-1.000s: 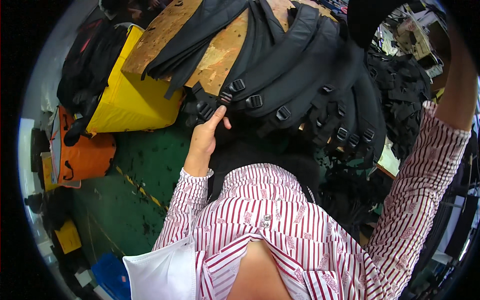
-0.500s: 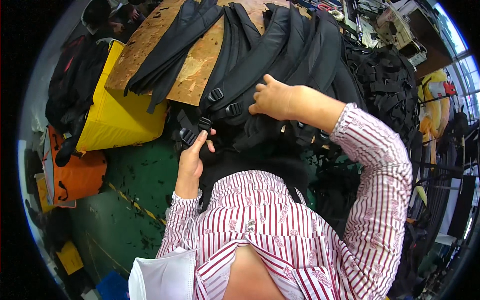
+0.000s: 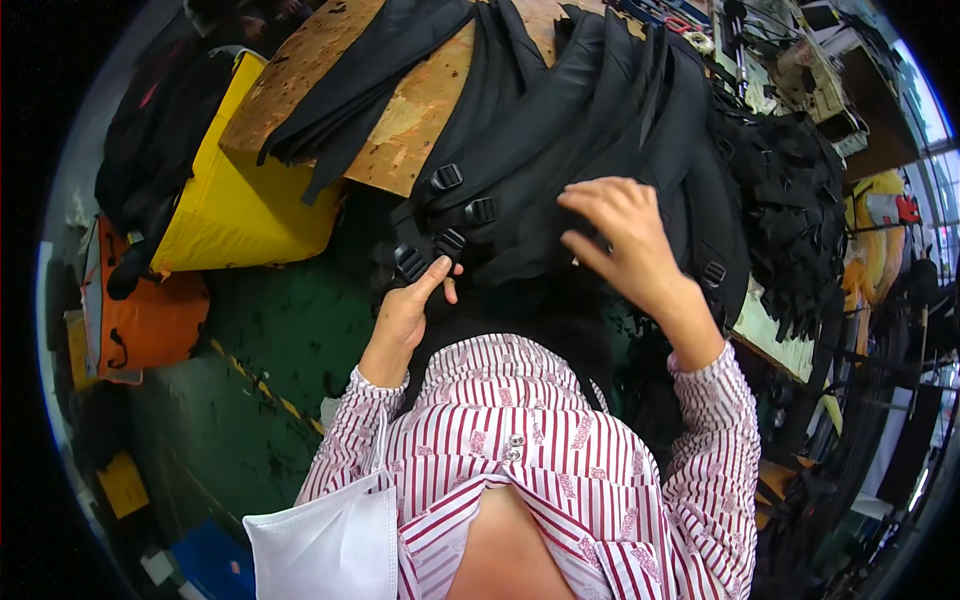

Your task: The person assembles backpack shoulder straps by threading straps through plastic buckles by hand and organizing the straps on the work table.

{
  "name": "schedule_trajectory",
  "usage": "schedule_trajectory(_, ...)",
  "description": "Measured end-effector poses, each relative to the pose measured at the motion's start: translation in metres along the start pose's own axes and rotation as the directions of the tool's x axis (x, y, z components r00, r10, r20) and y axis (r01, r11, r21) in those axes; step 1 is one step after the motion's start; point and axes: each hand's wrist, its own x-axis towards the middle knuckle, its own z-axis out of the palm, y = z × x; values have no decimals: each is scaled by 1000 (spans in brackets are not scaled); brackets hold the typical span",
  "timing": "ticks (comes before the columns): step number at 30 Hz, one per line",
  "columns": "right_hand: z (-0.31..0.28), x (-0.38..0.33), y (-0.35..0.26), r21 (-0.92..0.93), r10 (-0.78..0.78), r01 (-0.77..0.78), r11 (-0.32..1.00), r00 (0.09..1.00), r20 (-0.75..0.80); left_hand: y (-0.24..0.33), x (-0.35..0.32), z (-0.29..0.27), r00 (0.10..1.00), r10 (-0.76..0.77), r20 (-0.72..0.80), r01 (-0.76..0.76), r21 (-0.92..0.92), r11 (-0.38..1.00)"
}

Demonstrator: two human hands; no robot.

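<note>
The left hand pinches a strap buckle at the worktop's near edge, while the right hand rests open-fingered on overlapping black panels, apparently mid-sorting, most untouched.

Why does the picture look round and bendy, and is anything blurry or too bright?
Head view: a fisheye lens makes a round picture with black corners and bends straight edges, like the board, near the rim. The left hand on the buckles and the right hand on the black straps look sharp. The window at the upper right glares white; the black fabric loses detail in shadow.
</note>
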Motion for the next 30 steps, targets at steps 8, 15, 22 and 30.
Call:
schedule_trajectory(8, 14, -5, -13, -176, -94, 118, 977, 986, 140, -1, -10, 8, 996, -20, 86, 18, 24, 1000)
schedule_trajectory(15, -2, -10, -19, 31, -20, 16, 999, 991, 136, -7, -8, 5, 997, -39, 72, 41, -20, 999)
schedule_trajectory(22, 52, 22, -45, -45, -184, 189, 981, 978, 102, -2, -9, 5, 999, -8, 45, 11, -63, 998)
schedule_trajectory(30, 46, 18, -34, 88, -126, 108, 990, 963, 238, -8, -14, -3, 1000, -2, -24, 1, -31, 1000)
